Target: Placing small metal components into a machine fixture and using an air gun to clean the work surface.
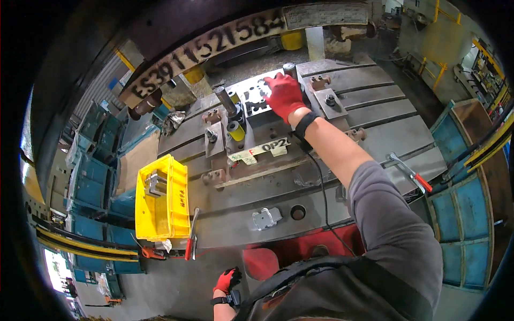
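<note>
My right hand (pixel 285 95), in a red glove with a black wrist strap, reaches over the die. Its bent fingers press down at the pale plate with dark cut-outs (pixel 256 96); whatever lies under the fingertips is hidden. Two dark guide posts, one on the left (pixel 225 100) and one on the right (pixel 289 70), flank that plate. Low beside my body hangs my left hand (pixel 229 281), gloved in red and black, fingers loosely apart and nothing visible in it. A small shiny stamped metal part (pixel 266 218) lies on the slotted bed near its front edge.
A yellow bin (pixel 179 200) with metal pieces stands at the bed's left front. Red-handled tools lie beside it (pixel 191 235) and on the right (pixel 411 174). A black cable (pixel 325 206) crosses the bed. Overhead runs a press beam (pixel 209 48); blue crates (pixel 88 176) stand left.
</note>
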The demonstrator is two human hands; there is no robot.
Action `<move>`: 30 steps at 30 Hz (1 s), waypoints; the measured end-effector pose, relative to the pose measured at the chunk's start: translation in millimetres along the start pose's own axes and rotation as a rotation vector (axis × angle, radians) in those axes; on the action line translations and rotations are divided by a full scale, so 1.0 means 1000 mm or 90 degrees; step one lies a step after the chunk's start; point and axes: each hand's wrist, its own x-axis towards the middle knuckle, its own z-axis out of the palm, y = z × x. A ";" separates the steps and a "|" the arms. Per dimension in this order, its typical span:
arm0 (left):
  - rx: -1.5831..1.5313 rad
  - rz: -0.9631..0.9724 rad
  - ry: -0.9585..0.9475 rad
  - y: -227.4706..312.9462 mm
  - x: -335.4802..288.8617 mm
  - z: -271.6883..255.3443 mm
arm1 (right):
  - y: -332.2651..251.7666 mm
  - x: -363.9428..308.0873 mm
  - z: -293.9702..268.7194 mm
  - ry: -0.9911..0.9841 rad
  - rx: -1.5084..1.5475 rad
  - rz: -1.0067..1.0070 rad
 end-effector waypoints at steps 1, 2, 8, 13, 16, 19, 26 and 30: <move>0.015 0.015 -0.006 0.000 -0.003 0.002 | -0.005 -0.004 -0.005 -0.086 0.062 -0.036; 0.046 0.033 -0.014 0.000 -0.002 0.001 | -0.011 -0.013 -0.003 -0.155 -0.012 -0.074; 0.402 0.227 -0.013 0.039 -0.026 0.036 | -0.019 -0.021 -0.021 -0.267 -0.012 -0.072; 0.359 0.096 -0.049 0.052 -0.046 0.080 | -0.012 -0.117 -0.089 -0.033 0.130 -0.125; 0.333 0.091 -0.076 0.022 -0.021 0.078 | 0.024 -0.190 -0.141 -0.220 0.159 0.076; 0.286 0.053 -0.105 0.020 -0.012 0.083 | 0.075 -0.268 -0.199 -0.091 0.327 0.366; 0.510 0.212 -0.158 0.049 -0.026 0.099 | 0.160 -0.486 -0.258 0.318 0.185 0.779; 0.542 0.237 -0.166 0.054 -0.021 0.098 | 0.154 -0.586 -0.234 -0.054 0.363 0.896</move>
